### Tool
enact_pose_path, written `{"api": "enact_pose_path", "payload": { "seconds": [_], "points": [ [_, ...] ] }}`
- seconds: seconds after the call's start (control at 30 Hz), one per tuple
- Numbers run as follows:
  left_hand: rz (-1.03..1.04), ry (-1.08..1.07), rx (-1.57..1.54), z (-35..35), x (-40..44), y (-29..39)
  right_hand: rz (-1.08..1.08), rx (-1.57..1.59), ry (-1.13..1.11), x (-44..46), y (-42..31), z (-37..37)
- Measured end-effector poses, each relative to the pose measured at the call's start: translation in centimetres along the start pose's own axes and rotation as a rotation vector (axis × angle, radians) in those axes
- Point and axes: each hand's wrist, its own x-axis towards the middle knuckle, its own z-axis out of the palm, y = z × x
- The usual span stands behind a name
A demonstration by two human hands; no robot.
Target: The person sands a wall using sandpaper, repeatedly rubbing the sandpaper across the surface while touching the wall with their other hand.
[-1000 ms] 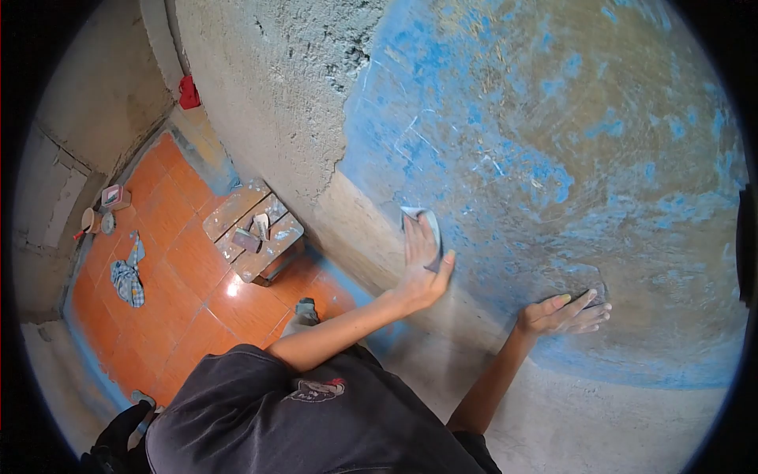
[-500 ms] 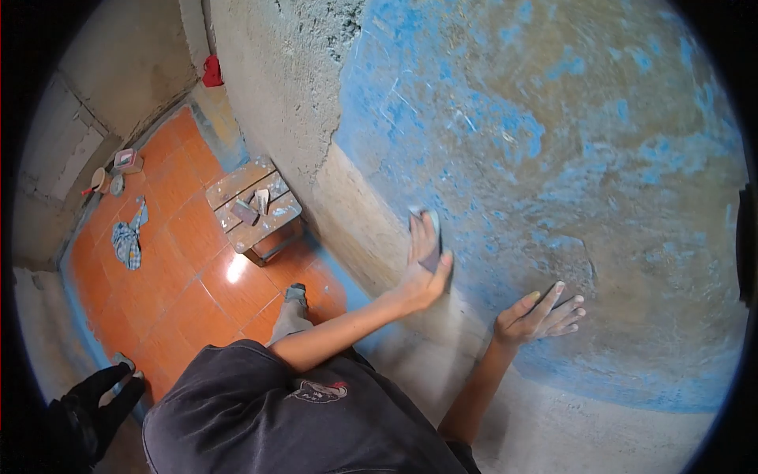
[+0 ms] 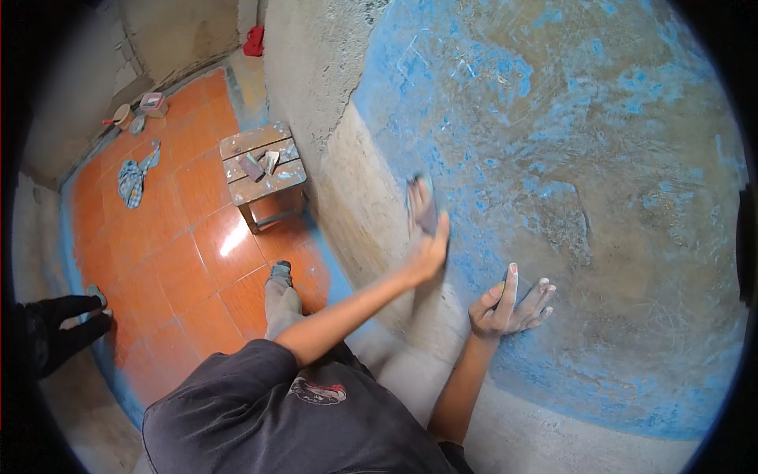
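Observation:
My left hand is up against the paint-patched wall, near the left edge of its blue area. A dark grey piece of sandpaper shows between its thumb and fingers, which are slightly blurred. Lower and to the right, my right hand rests on the same wall with its fingers spread. Pale dust coats those fingertips. Another dark flat piece, apparently sandpaper, shows between the thumb, index and middle fingers; most of it is hidden under the hand.
A paint-spotted wooden stool holds small blocks or tools. Beyond it on the orange tile floor lie a checked cloth, a pink tub and a small pot. Another person's legs stand at the left.
The view has shifted, so the stool and wall appear higher. My right hand has slid left and down along the wall. My left hand keeps about the same place on the wall.

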Motion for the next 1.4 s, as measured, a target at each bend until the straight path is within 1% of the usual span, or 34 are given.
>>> {"api": "enact_pose_path", "payload": {
  "seconds": [0.03, 0.13, 0.2, 0.27, 0.37, 0.43, 0.5, 0.6, 0.67, 0.77, 0.8, 0.87, 0.93, 1.03, 1.1, 1.13, 1.17, 1.23, 1.3, 1.37, 1.4],
  "points": [
    [0.004, 0.051, -0.028, -0.2, 1.0, -0.4, 0.001, 0.022, 0.028, 0.0, 0.1, -0.1],
    [-0.006, 0.082, 0.302, 2.6, -2.6, -0.2, -0.038, 0.050, 0.045, 0.3, 0.1, -0.2],
    [-0.046, -0.067, 0.188, 4.6, -9.2, 1.5, -0.050, 0.076, 0.035, 0.4, 0.1, -0.3],
    [0.110, -0.232, 0.173, 5.4, -14.1, 0.1, -0.060, 0.126, 0.028, 0.1, 0.4, -0.7],
    [0.043, -0.126, 0.167, 5.0, -11.2, 1.3, -0.060, 0.208, 0.020, -0.4, 0.7, -1.2],
    [0.053, 0.044, 0.204, 3.8, -5.3, 2.3, -0.057, 0.237, 0.006, -0.2, 0.9, -1.5],
    [0.115, 0.174, 0.251, 2.8, -0.5, 1.3, -0.069, 0.230, 0.004, -0.1, 0.8, -1.3],
    [0.089, 0.127, 0.259, 3.8, -2.7, 1.2, -0.078, 0.233, 0.001, -0.2, 0.7, -1.4],
    [0.120, 0.010, 0.283, 5.9, -8.8, 0.4, -0.084, 0.253, 0.012, -0.1, 0.7, -1.1],
    [0.155, -0.106, 0.181, 6.9, -13.2, -1.0, -0.091, 0.290, 0.018, -0.2, 0.9, -1.0],
    [0.140, -0.071, 0.201, 6.0, -10.8, 0.6, -0.089, 0.291, 0.009, -0.1, 0.9, -1.3],
    [0.155, 0.129, 0.257, 5.0, -4.4, 1.1, -0.086, 0.298, -0.007, -0.3, 1.0, -1.5],
    [0.171, 0.265, 0.257, 2.9, 1.9, 1.9, -0.080, 0.310, -0.015, -0.4, 1.2, -1.5],
    [0.138, 0.283, 0.209, 3.8, -0.3, 2.1, -0.076, 0.291, -0.006, -0.1, 0.9, -1.5],
    [0.022, 0.074, 0.201, 5.9, -8.0, 1.1, -0.081, 0.301, 0.005, 0.1, 0.7, -1.4],
    [0.029, -0.023, 0.195, 7.2, -12.1, -0.3, -0.087, 0.305, 0.006, 0.2, 0.7, -1.5],
    [0.084, -0.159, 0.225, 7.8, -15.5, -2.6, -0.088, 0.315, 0.012, 0.2, 0.6, -1.5],
    [-0.008, -0.136, 0.246, 7.4, -13.5, -1.9, -0.090, 0.328, 0.020, 0.2, 0.8, -1.6],
    [0.086, 0.013, 0.290, 4.8, -6.7, 0.6, -0.093, 0.342, 0.000, 0.0, 1.1, -1.8],
    [0.164, 0.161, 0.301, 2.6, 0.0, 1.6, -0.086, 0.334, -0.006, -0.1, 1.1, -1.7],
    [0.159, 0.114, 0.306, 2.8, -0.5, 1.7, -0.081, 0.320, -0.005, -0.1, 1.1, -1.6]
  ]
}}
